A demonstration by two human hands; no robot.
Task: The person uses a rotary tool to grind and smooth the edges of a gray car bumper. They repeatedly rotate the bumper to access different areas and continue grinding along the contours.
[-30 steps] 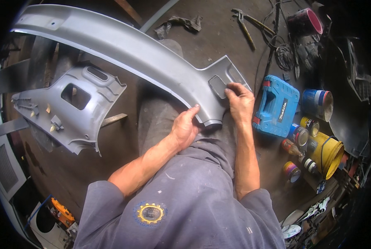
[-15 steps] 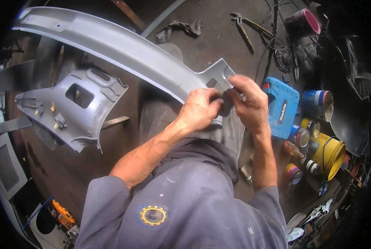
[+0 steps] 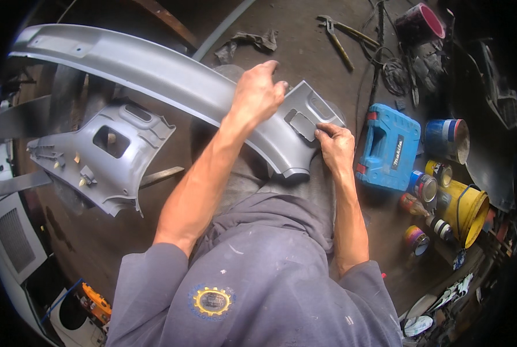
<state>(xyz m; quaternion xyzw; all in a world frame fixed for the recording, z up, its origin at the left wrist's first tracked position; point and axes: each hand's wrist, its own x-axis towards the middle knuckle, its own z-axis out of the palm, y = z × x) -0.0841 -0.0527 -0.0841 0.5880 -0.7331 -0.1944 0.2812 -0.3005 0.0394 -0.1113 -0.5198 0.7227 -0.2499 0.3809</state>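
Note:
A long, curved silver-grey trim panel (image 3: pixel 171 69) lies across my lap, its wide end with cut-outs in front of me. My right hand (image 3: pixel 336 144) pinches the edge of a small grey rectangular sheet (image 3: pixel 303 126), which lies by the rectangular cut-out; its exact kind is hard to tell. Over the panel, just left of that end, is my left hand (image 3: pixel 258 95), index finger and thumb apart and nothing seen in it. Whether its underside touches the panel is hidden.
A second silver panel (image 3: pixel 105 165) with a square hole is at the left. To the right stand a blue tool case (image 3: pixel 391 153), several paint cans, and a yellow bucket (image 3: pixel 472 217). Pliers (image 3: pixel 342 46) and a crumpled rag (image 3: pixel 252 43) lie on the floor ahead.
My hands have come apart: the left moved up and left, letting go of the dark piece between them. The right moved down onto the panel end, keeping the sheet.

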